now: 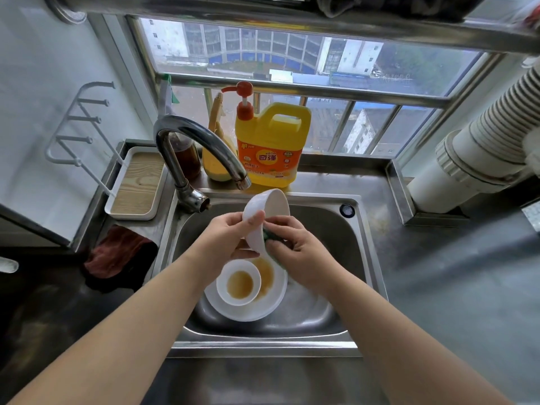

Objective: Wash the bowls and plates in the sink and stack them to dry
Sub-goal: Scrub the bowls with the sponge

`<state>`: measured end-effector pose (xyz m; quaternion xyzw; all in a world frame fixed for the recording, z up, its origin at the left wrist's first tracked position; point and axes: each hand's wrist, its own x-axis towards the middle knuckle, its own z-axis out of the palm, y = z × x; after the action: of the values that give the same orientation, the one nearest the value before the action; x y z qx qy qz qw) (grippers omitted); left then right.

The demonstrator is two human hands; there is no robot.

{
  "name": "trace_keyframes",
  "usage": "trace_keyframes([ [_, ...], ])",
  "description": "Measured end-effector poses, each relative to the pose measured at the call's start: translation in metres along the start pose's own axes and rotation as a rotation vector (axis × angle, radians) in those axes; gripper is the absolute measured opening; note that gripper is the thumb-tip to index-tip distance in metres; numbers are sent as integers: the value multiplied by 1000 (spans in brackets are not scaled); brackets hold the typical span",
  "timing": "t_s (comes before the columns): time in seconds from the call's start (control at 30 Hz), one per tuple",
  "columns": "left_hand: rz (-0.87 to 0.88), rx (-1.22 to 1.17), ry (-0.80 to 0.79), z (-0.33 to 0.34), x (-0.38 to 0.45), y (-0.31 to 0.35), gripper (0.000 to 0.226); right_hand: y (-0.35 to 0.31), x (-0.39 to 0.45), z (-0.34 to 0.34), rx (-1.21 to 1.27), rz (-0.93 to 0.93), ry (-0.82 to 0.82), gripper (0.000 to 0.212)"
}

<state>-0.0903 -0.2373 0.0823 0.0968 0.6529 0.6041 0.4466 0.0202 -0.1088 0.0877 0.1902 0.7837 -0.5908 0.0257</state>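
Left hand (pixel 230 238) grips the tilted bowl (pixel 264 217) by its rim, opening rightward toward the right hand (pixel 295 247), apparently clutching a sponge (pixel 267 236).

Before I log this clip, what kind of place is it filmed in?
Most likely a home kitchen, at the sink by a window. A steel sink holds dirty dishes under a faucet, a yellow dish soap jug stands behind it, and the view looks onto buildings from high up.

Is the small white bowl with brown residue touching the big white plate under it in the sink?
Touching. The head view shows the small white bowl sitting directly on the big white plate, no gap visible.
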Motion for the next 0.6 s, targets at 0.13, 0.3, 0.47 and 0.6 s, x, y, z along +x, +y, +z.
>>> trace_keyframes([
  [0.13,-122,68,-25,1,-1,4,46,8,0,-3,-481,-187,-68,39],
  [0.3,-130,-54,13,-2,-5,-1,49,-1,-2,-15,-815,-328,-123,42],
  [0.47,-143,-168,25,-2,-4,2,45,-6,5,-24,-1158,-468,58,37],
  [0.6,-127,-179,-5,3,-5,4,31,-12,7,-15,-659,-283,193,42],
])
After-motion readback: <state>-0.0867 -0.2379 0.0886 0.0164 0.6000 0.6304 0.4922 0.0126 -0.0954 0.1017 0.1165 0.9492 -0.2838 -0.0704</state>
